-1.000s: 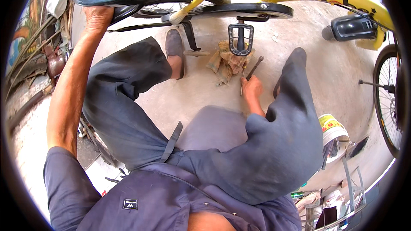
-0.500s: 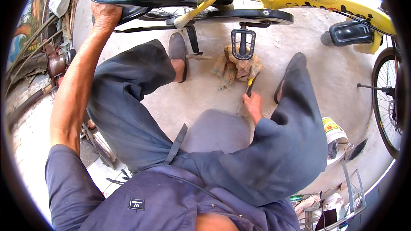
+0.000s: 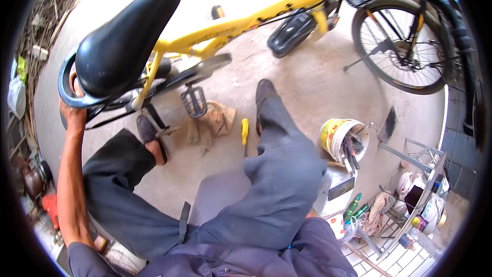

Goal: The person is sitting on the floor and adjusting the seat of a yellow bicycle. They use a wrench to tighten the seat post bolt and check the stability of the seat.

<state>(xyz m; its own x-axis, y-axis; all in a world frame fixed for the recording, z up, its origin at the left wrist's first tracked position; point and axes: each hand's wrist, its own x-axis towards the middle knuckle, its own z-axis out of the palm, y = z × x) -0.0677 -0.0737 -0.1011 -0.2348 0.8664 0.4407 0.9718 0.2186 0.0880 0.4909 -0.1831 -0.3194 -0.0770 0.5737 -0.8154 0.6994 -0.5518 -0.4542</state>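
My left hand (image 3: 74, 114) is closed around the black looped handle (image 3: 66, 92) behind the saddle (image 3: 119, 41) of a yellow bicycle (image 3: 241, 25). Below the frame hangs a black pedal (image 3: 193, 101) over a crumpled tan cloth (image 3: 218, 118) on the concrete floor. A screwdriver with a yellow handle (image 3: 245, 131) lies beside my right leg (image 3: 279, 174). My right hand is hidden behind that leg; only a small patch of skin shows at its outer side, too little to tell the fingers.
A white bucket of tools (image 3: 330, 136) and a metal rack (image 3: 435, 164) with bottles and bags are at the right. The bicycle's front wheel (image 3: 405, 56) stands at upper right. Dry sticks (image 3: 43, 15) and clutter line the left edge.
The view has swung right, showing more bicycle, bucket and rack. My right hand, earlier holding tools, has left sight; the screwdriver lies on the floor. My left hand keeps its grip.
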